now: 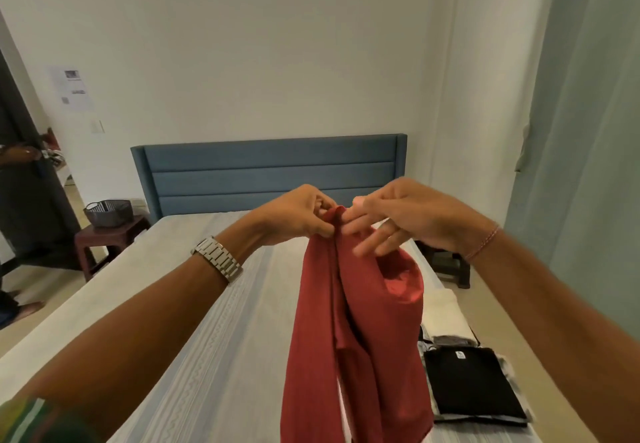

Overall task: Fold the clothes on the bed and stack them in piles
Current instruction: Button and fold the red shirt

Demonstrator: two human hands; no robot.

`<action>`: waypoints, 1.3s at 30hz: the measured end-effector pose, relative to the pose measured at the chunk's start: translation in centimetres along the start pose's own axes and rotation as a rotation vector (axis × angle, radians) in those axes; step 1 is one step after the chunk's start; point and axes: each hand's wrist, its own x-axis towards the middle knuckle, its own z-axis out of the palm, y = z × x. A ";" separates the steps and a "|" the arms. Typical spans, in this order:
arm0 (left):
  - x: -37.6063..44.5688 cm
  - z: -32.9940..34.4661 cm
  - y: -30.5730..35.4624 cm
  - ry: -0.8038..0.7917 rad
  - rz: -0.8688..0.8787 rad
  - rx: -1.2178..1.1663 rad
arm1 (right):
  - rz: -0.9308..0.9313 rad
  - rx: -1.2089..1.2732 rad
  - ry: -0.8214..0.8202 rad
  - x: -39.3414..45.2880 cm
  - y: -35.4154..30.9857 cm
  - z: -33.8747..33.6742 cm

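The person is holding a red garment [356,332] up in the centre of the frame, above the bed [214,321]. The left hand [298,214] is pinching the top edge of the cloth between thumb and fingers. The right hand [391,217] is meeting it at the same spot, its upper fingers nipping the fabric while the lower fingers are hanging loosely spread in front of it.

Handling, as a judgement: the garment is hanging long and limp with deep vertical folds, so it is light, soft and not slippery. It will not keep a shape in the air. Taking it at two corners or at the shoulder seams, well apart, should open it flat.

A folded black T-shirt [474,383] is lying on a stack at the lower right, on the bed, with a pale folded item [441,311] just beyond it.

The bed cover is striped pale grey. A blue headboard [270,172] is standing against a white wall; a dark basket [108,212] is sitting on a small stool [104,245] at the left.
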 end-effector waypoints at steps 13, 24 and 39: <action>-0.3 1.6 -1.2 0.301 0.181 -0.070 | -0.207 -0.412 -0.023 4.0 2.8 -1.1; -5.8 -8.1 -7.9 0.715 -0.114 0.091 | -0.117 -0.433 0.461 3.5 7.7 -7.5; -12.8 -14.2 -7.2 0.293 -0.279 0.224 | -0.226 -0.576 0.330 0.6 5.3 -6.1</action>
